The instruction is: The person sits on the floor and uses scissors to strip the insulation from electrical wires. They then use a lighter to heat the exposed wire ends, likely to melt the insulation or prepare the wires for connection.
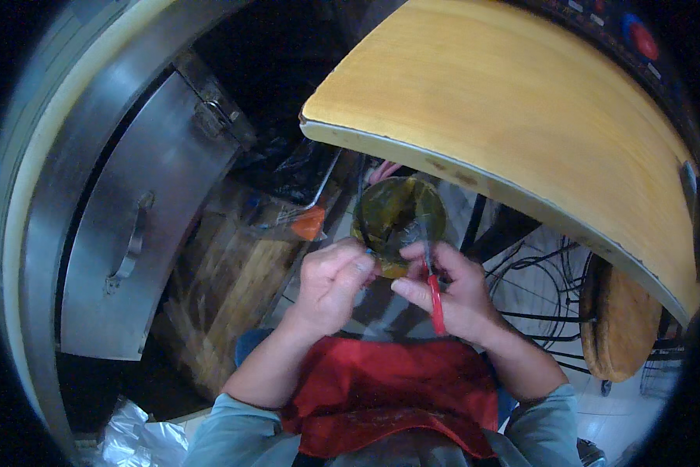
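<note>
My left hand [334, 284] is closed in a pinch in front of my lap. A thin dark strand seems to rise from its fingertips, but I cannot make out what it is. Just to the right, my right hand [451, 288] is wrapped round a tool with a slim red handle [437, 307]. Its narrow metal end points away from me, and its exact kind is unclear. Beyond both hands, lower down, stands a round container [400, 210] with yellow-green contents, partly covered by my fingers. A red apron [396, 381] covers my lap.
A yellow-topped table [490, 101] with a chipped rim juts in from the upper right. Left is a metal cabinet door [143, 210] with a handle. An orange object [309, 223] lies near wooden boards [225, 303]. Black wire racks and a round-seated stool [622, 319] stand right; crumpled foil [140, 432] lies lower left.
</note>
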Demonstrator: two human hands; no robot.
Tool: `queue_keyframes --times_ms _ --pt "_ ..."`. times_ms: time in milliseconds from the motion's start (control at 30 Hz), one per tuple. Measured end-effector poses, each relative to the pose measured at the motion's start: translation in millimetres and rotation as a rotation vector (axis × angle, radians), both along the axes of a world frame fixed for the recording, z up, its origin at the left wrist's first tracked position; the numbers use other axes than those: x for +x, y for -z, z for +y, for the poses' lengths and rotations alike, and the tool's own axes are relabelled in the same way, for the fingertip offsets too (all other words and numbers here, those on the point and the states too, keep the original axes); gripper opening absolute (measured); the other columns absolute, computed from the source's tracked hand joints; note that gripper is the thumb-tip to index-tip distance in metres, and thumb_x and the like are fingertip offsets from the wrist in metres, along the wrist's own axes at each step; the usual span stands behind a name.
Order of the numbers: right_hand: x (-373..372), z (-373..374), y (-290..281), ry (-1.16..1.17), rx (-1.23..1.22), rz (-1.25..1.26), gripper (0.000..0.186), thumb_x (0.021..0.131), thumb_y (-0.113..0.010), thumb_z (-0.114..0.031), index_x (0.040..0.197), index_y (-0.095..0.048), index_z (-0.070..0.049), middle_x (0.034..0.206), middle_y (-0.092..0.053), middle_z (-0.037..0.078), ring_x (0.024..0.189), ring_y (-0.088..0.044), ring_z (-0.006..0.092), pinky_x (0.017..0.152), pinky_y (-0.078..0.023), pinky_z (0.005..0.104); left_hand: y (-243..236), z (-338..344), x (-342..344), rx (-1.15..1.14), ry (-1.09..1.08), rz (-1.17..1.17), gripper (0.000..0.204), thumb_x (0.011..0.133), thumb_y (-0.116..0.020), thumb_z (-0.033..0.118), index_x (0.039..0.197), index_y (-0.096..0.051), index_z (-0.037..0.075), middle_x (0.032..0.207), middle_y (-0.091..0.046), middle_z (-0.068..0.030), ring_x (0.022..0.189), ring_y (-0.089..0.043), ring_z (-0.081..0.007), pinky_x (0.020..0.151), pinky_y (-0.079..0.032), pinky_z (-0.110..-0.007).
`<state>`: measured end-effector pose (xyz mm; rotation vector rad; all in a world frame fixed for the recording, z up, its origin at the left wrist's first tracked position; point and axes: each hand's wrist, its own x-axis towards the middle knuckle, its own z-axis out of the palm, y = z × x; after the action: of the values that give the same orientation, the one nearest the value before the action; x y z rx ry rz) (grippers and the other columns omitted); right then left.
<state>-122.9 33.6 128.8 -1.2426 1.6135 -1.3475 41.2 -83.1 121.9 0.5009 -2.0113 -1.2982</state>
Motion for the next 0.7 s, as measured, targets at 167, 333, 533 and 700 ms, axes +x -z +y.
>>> queue_keyframes --times_ms 167,333,533,700 --pt "8 -18 17 0.046 -0.353 -0.129 0.037 0.079 -0.071 -0.004 0.112 -0.056 -0.006 0.095 -0.064 0.004 0.087 -0.062 0.0125 0.081 -0.051 0.0285 0 -3 -5 -0.145 0.136 -0.049 0.020 0.089 -0.052 0.011 0.076 -0.058 -0.002 0.066 -0.051 -0.0140 0.058 -0.052 -0.0271 0.054 -0.040 -0.035" --pt "10 -24 33 0.112 -0.406 -0.082 0.035 0.078 -0.070 -0.002 0.111 -0.056 -0.004 0.095 -0.065 0.005 0.087 -0.063 0.0129 0.081 -0.051 0.0281 -9 4 -9 -0.151 0.075 -0.173 0.024 0.092 -0.051 0.014 0.075 -0.056 -0.002 0.066 -0.052 -0.0162 0.060 -0.052 -0.0340 0.055 -0.041 -0.039" --pt "8 -19 29 0.136 -0.343 -0.110 0.037 0.077 -0.071 -0.002 0.111 -0.057 -0.003 0.096 -0.066 0.006 0.090 -0.063 0.0130 0.082 -0.051 0.0286 -3 6 -14 -0.410 0.012 -0.168 0.024 0.091 -0.052 0.015 0.073 -0.053 0.000 0.066 -0.052 -0.0170 0.063 -0.055 -0.0368 0.056 -0.043 -0.042" --pt "4 -12 22 0.069 -0.283 -0.066 0.026 0.079 -0.063 0.006 0.102 -0.054 -0.002 0.092 -0.061 0.004 0.084 -0.060 0.0109 0.076 -0.050 0.0263 2 4 -14 -0.562 0.089 -0.147 0.021 0.086 -0.057 0.014 0.071 -0.052 0.001 0.064 -0.051 -0.0153 0.060 -0.054 -0.0350 0.055 -0.044 -0.043"
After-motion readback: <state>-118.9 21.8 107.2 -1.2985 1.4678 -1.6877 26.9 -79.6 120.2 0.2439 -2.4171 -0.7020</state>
